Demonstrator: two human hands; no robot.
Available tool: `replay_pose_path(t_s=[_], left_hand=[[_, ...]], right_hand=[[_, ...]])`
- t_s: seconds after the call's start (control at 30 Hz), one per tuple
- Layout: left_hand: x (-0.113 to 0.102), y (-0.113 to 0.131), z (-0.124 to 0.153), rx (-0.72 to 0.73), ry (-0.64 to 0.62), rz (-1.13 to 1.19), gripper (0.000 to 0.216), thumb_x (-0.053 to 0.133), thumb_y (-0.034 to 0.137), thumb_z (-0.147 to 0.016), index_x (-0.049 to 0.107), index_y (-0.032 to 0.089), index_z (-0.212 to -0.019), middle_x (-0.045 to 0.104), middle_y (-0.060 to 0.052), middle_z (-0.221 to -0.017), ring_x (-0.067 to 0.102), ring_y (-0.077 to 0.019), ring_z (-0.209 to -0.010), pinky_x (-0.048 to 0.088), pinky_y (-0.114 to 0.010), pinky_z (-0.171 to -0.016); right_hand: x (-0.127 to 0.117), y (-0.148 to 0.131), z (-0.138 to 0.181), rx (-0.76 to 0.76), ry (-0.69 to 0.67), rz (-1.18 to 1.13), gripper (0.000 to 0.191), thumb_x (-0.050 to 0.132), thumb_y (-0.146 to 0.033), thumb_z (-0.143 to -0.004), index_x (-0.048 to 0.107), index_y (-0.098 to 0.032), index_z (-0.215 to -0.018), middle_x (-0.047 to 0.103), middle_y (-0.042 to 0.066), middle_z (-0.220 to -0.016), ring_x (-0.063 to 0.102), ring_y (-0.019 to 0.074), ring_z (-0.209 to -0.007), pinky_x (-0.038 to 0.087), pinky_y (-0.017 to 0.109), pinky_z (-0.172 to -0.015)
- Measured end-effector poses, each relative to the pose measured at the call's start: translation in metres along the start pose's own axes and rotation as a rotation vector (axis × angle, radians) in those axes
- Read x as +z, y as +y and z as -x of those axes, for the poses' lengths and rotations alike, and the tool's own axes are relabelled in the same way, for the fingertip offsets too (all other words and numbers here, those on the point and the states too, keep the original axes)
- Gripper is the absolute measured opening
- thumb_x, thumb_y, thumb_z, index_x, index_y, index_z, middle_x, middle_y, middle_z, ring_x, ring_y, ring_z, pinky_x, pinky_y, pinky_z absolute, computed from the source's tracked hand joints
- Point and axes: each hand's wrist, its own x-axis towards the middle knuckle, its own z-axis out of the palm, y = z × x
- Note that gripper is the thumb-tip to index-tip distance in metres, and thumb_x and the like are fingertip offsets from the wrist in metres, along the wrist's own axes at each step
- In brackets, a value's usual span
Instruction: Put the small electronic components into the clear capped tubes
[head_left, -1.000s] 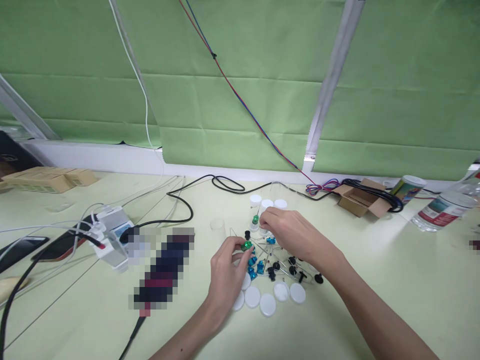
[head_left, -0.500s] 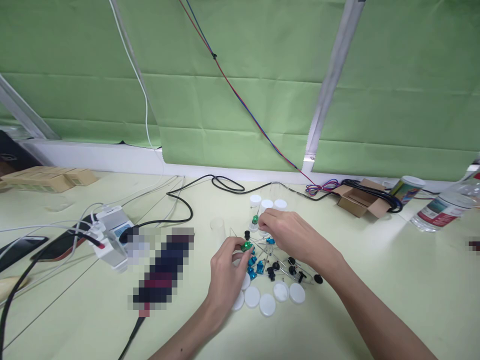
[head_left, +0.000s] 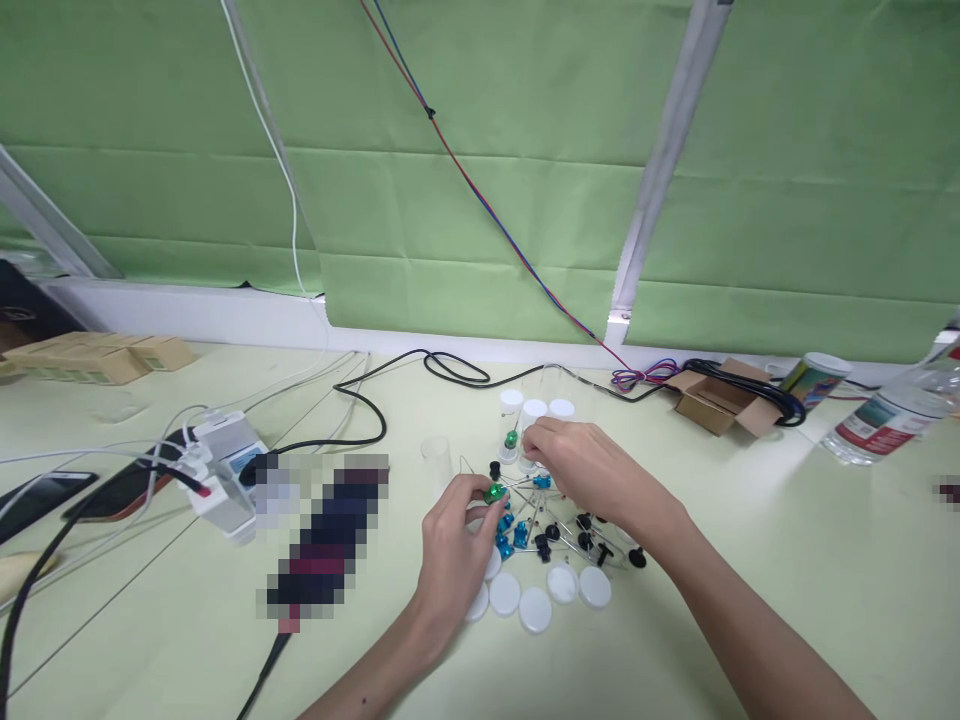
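My left hand (head_left: 459, 525) pinches a small shiny green part (head_left: 495, 493) between thumb and fingertips. My right hand (head_left: 574, 455) is closed, its fingertips together beside the clear capped tubes; whatever they hold is hidden. One clear tube (head_left: 509, 420) with a white cap has a green part (head_left: 511, 440) inside. Below the hands lie loose blue parts (head_left: 520, 535), black parts (head_left: 542, 546) and several thin metal rods. White round caps (head_left: 535, 610) are spread along the near side of this pile.
An uncapped clear tube (head_left: 436, 462) stands left of the pile. Further left are a white power strip (head_left: 226, 470), cables and a phone (head_left: 56, 492). A cardboard box (head_left: 724, 405), a can (head_left: 814, 378) and a water bottle (head_left: 889, 415) are at the right, with a black cable (head_left: 450, 370) along the back.
My right hand has shifted very slightly to the right, by the tubes. My left hand keeps its pinch on the green part, almost still.
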Motion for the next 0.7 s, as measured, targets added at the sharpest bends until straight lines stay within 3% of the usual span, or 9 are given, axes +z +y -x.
replay_pose_path(t_s=[0.43, 0.7], left_hand=[[0.001, -0.002, 0.003, 0.028, -0.086, -0.1, 0.002, 0.054, 0.021, -0.09, 0.055, 0.022, -0.09, 0.06, 0.001, -0.086, 0.061, -0.0123, -0.073, 0.06, -0.027, -0.071], [0.002, -0.002, 0.002, 0.083, -0.143, -0.142, 0.012, 0.055, 0.017, -0.089, 0.06, 0.023, -0.098, 0.062, -0.001, -0.088, 0.06, -0.0151, -0.076, 0.056, -0.027, -0.065]], right_hand=[[0.0, -0.008, 0.003, -0.011, -0.017, -0.02, 0.02, 0.045, -0.002, -0.088, 0.053, -0.018, -0.08, 0.058, 0.002, -0.074, 0.043, 0.0122, -0.056, 0.02, 0.027, -0.053], [-0.005, -0.022, 0.002, -0.049, -0.082, 0.028, 0.028, 0.044, 0.009, -0.07, 0.049, -0.018, -0.079, 0.054, -0.001, -0.074, 0.028, 0.0102, -0.05, 0.014, 0.027, -0.05]])
